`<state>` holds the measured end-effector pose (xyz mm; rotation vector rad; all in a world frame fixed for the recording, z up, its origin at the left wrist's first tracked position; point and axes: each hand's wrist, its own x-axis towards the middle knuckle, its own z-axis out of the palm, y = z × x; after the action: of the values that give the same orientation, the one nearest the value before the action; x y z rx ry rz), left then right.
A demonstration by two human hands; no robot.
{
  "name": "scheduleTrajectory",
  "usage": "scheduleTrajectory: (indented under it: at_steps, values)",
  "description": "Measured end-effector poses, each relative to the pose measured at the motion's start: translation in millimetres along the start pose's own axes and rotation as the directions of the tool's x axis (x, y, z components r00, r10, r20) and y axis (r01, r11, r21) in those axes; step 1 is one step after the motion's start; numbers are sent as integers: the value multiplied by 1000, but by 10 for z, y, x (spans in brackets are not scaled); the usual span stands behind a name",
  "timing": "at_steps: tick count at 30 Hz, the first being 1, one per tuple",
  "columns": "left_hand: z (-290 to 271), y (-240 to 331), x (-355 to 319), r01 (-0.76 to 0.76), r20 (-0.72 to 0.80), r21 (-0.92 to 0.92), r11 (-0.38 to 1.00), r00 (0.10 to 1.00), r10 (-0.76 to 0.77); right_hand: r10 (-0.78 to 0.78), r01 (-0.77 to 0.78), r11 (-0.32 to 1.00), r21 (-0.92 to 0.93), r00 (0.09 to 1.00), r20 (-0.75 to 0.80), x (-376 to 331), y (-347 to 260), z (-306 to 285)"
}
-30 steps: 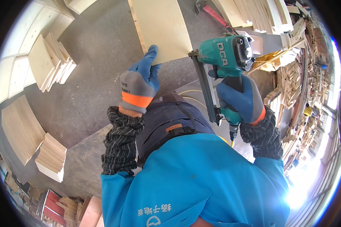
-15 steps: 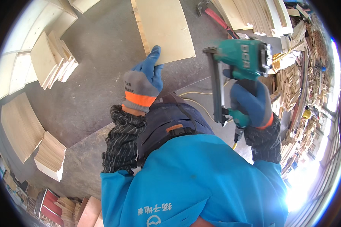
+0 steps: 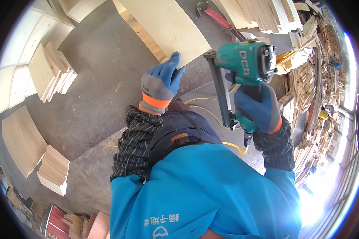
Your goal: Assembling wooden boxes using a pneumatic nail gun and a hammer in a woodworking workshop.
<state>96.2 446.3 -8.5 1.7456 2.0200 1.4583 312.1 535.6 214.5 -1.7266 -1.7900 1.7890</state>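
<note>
My left hand (image 3: 160, 84), in a blue and grey glove with an orange cuff band, is closed on the near end of a pale wooden board piece (image 3: 169, 30). A second strip of wood shows along its left side, so it looks like joined boards. My right hand (image 3: 260, 104), gloved alike, is wrapped round the handle of a teal and black air nail gun (image 3: 237, 59). The gun is held up to the right of the board, its long magazine slanting down on the left. A yellow air hose (image 3: 237, 148) runs from its handle.
A claw hammer (image 3: 223, 20) with a red handle lies at the far right, by stacked boards (image 3: 255, 14). More board stacks lie left (image 3: 52, 73) and lower left (image 3: 54, 167). Wood scraps (image 3: 305, 83) line the right side. The yellow hose loops over the floor.
The board's far end has swung left, tilting it more and showing more of its side strip. My left hand has shifted right with it; the nail gun has come slightly left, nearer the board.
</note>
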Motion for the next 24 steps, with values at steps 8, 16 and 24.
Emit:
scheduleTrajectory:
  at_steps: [8,16,24]
  values:
    - [8,83,-7,97,-40,-138,986,994,-104,32,-17,989,-149,995,98,164,165,27]
    - [9,133,4,142,-75,-165,976,985,-156,47,-23,985,-169,989,143,216,84,162]
    - [-10,120,-9,174,-52,-195,965,981,-187,55,-25,986,-167,983,177,251,54,188]
